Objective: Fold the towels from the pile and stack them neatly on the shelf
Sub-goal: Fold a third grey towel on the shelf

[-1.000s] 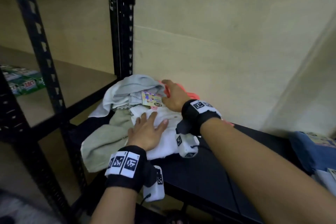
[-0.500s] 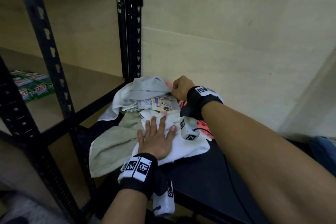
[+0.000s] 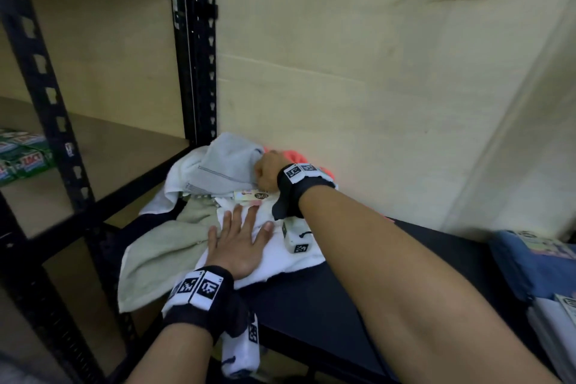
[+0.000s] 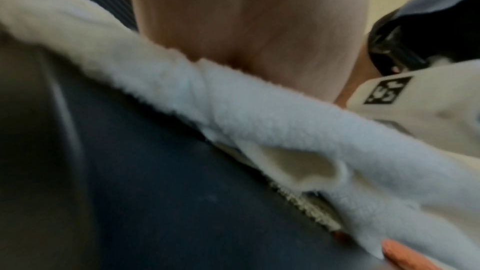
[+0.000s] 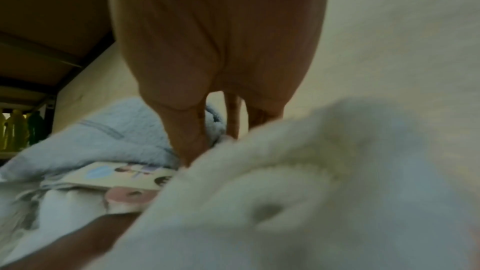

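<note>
Here, left hand [image 3: 240, 243] flat on white towel [image 3: 280, 256], card tag [image 3: 251, 195] unreadable

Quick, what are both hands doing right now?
Left hand: open, fingers spread flat, pressing on the white towel.
Right hand: fingers curled at the blue towel; it seems to grip a towel edge, but which one cannot be told.

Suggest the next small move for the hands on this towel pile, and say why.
Probably the right hand should lift the pale blue towel it grips clear of the pile, because the left hand lies flat on the white towel, pinning the rest down.
</note>
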